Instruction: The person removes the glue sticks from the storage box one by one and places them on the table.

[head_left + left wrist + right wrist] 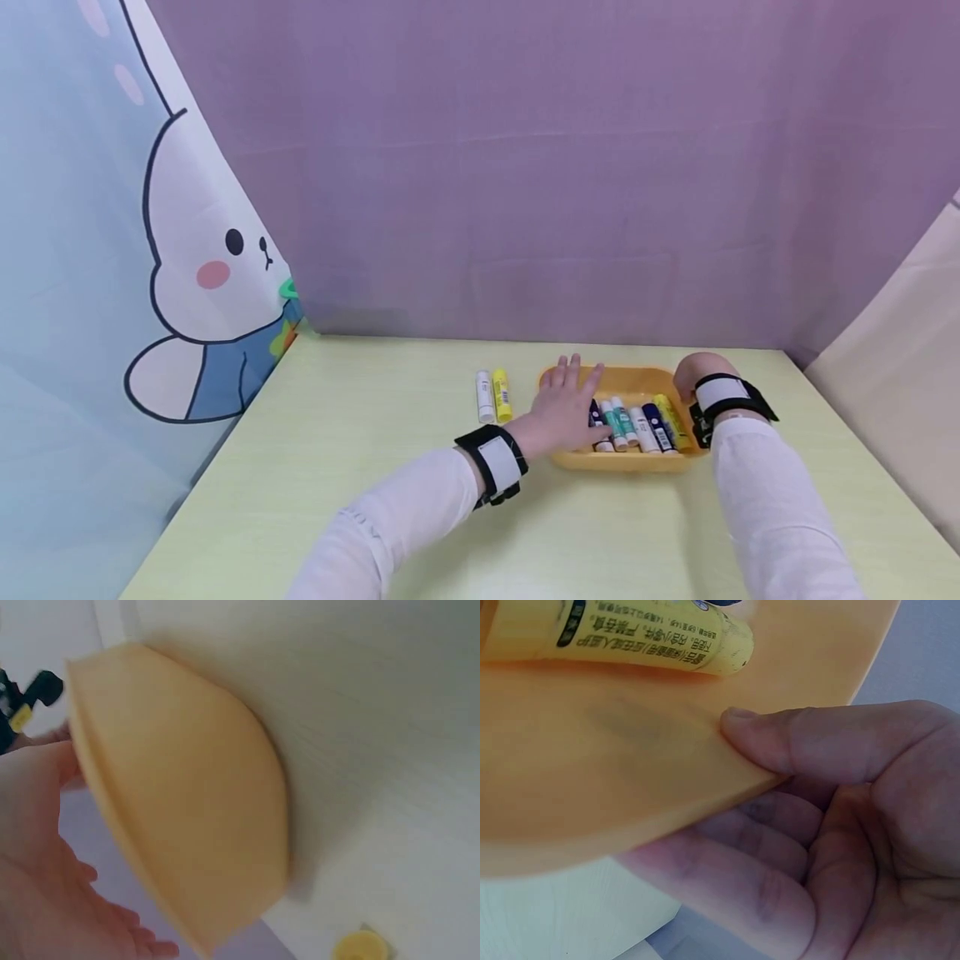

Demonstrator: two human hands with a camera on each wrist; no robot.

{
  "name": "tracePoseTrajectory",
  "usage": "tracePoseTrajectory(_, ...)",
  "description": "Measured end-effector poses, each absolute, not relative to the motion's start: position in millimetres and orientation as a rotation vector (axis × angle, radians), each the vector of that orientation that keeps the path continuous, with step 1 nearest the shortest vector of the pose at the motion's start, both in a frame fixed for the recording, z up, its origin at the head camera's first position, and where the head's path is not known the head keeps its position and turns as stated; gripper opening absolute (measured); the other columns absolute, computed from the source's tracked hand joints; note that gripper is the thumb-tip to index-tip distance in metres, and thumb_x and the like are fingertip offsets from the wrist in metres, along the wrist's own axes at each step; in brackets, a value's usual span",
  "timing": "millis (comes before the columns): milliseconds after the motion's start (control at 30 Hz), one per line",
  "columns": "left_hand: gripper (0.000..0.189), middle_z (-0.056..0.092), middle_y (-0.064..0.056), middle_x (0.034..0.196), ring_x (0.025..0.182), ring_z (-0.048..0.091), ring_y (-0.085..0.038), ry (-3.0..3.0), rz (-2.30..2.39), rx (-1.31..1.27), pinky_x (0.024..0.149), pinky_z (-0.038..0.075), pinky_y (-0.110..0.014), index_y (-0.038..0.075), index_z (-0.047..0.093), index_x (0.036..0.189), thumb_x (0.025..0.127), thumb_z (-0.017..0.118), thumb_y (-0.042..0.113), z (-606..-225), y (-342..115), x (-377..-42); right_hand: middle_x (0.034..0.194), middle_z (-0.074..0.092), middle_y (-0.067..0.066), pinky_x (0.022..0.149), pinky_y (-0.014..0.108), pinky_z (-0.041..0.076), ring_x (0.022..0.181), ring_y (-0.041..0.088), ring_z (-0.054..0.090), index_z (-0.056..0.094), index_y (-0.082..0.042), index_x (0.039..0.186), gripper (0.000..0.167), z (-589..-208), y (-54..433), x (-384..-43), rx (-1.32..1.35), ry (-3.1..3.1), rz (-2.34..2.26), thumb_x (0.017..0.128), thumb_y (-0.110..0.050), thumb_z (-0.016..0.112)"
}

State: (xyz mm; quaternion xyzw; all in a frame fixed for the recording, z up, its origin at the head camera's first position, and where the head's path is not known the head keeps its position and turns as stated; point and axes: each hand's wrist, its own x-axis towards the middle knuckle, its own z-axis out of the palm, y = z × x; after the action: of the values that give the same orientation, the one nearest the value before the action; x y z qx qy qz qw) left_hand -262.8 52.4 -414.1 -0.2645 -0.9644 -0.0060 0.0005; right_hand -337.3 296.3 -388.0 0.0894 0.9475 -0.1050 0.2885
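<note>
An orange plastic tray (630,463) on the table holds a row of glue sticks, among them a yellow glue stick (670,421), a dark blue glue stick (657,425) and a white glue stick (642,429). With fingers spread and straight, my left hand (561,417) reaches over the tray's left end and hides part of it. In the left wrist view the tray's outer wall (195,787) fills the middle, with the hand beside its rim. At the right end, my right hand (701,373) pinches the rim between thumb (780,739) and fingers.
Left of the tray, a loose white glue stick (485,397) and a loose yellow glue stick (502,395) lie side by side on the pale table (375,400). A purple curtain (480,167) hangs behind the table's far edge, and a printed cloth (67,292) hangs at left.
</note>
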Motion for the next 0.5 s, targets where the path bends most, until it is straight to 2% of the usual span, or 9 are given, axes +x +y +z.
tracePoseTrajectory(300, 0.091, 0.031, -0.011, 0.15, 0.138, 0.028, -0.026, -3.098, 0.008, -0.803, 0.112, 0.026, -0.039, 0.022, 0.013, 0.152, 0.083, 0.054, 0.065, -430, 53, -274, 0.057, 0.035, -0.001, 0.051, 0.022, 0.032, 0.053, 0.012, 0.036, 0.056, -0.01, 0.06, 0.022, -389, 296, -339, 0.231, 2.547, -0.257, 0.078, 0.001, 0.05)
tracePoseTrajectory(500, 0.089, 0.04, -0.008, 0.145, 0.131, 0.036, -0.024, -3.097, 0.109, -0.766, 0.109, 0.03, -0.038, 0.02, 0.023, 0.15, 0.082, 0.054, 0.067, -435, 58, -278, 0.059, 0.036, 0.0, 0.053, 0.024, 0.033, 0.057, 0.015, 0.039, 0.06, -0.006, 0.066, 0.018, -386, 294, -336, 0.243, 2.55, -0.259, 0.08, 0.0, 0.052)
